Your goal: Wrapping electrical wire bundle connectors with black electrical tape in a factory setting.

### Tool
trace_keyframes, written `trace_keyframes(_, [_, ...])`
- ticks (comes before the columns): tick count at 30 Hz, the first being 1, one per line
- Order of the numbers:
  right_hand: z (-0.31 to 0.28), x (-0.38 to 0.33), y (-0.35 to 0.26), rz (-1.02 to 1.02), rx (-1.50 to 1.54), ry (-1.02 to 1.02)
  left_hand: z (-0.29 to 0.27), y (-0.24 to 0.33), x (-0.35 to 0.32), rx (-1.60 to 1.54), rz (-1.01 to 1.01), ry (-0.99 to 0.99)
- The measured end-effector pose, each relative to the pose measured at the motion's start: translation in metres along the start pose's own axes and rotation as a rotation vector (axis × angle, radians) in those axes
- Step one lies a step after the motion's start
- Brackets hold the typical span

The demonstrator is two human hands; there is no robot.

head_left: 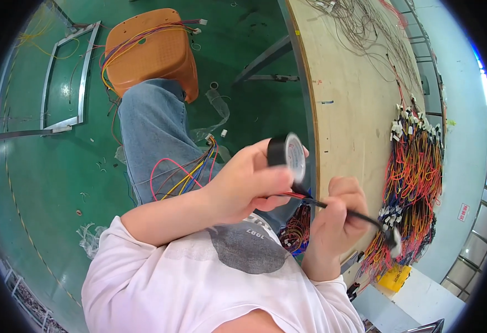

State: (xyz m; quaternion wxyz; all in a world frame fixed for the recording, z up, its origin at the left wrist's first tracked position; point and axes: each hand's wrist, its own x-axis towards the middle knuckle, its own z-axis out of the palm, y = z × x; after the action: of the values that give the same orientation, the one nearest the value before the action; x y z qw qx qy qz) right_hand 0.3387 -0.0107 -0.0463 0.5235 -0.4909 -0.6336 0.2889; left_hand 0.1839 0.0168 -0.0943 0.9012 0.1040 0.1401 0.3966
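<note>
My left hand [251, 180] is closed around a roll of black tape [295, 157] with a pale core. Its fingers also pinch the red and dark wires of a wire harness where they run toward my right hand. My right hand [340, 219] grips the black-wrapped part of this wire harness [365, 217]. Past that hand the harness ends in a blurred pale connector [394, 244]. Loose red, yellow and blue wires [190, 176] lie over my jeans beside my left wrist, with a small white connector at their end.
A wooden workbench [337, 127] runs along the right, bearing a big heap of bundled harnesses [412, 172] and thin loose wires [360, 28]. An orange stool [143, 50] with wires across it stands ahead. A metal frame [46, 83] and plastic scraps [91, 238] lie on the green floor.
</note>
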Motion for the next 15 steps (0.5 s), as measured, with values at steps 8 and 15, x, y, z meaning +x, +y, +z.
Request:
trace_keyframes(8, [0.001, 0.004, 0.004, -0.055, -0.039, 0.010, 0.013, -0.010, 0.004, 1.042, 0.349, 0.053])
trace_keyframes(15, [0.001, 0.000, 0.005, -0.083, -0.006, 0.029, 0.003, -0.002, 0.008, -0.048, -0.247, -0.008])
